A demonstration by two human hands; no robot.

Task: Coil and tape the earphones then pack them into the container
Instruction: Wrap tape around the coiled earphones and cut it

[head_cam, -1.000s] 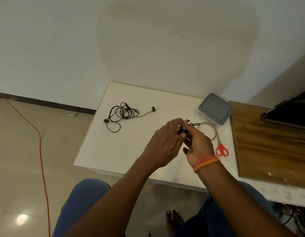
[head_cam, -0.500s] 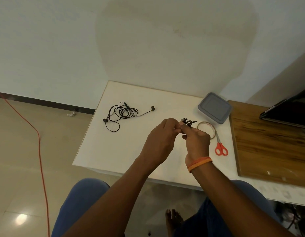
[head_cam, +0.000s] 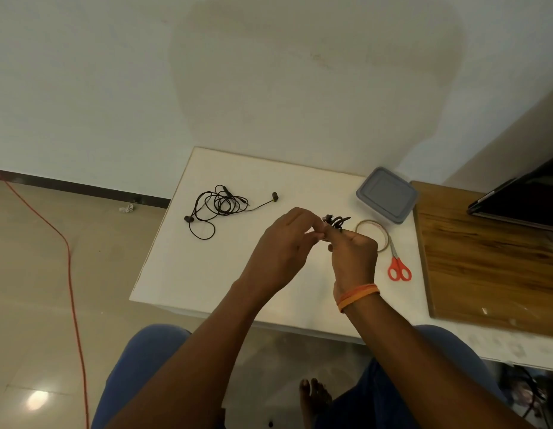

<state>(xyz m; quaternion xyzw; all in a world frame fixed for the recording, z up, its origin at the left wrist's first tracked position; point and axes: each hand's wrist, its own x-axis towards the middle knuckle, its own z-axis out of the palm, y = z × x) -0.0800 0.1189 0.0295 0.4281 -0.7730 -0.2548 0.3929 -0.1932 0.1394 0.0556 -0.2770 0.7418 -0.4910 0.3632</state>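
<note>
Fingers (head_cam: 315, 226) of both hands pinch coiled earphones (head_cam: 336, 221).

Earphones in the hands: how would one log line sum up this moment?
stage: coiling | both hands hold earphones | second pair loose on table | tape, scissors unused | container lidded

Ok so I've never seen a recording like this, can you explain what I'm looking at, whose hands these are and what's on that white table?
There is no machine here. A camera worn on a person's head looks down at their own two hands. The left hand and right hand together hold a small coiled bundle of black earphones above a white table. On the table lie a second, tangled pair of earphones, a roll of clear tape, red-handled scissors and a closed grey container.
</note>
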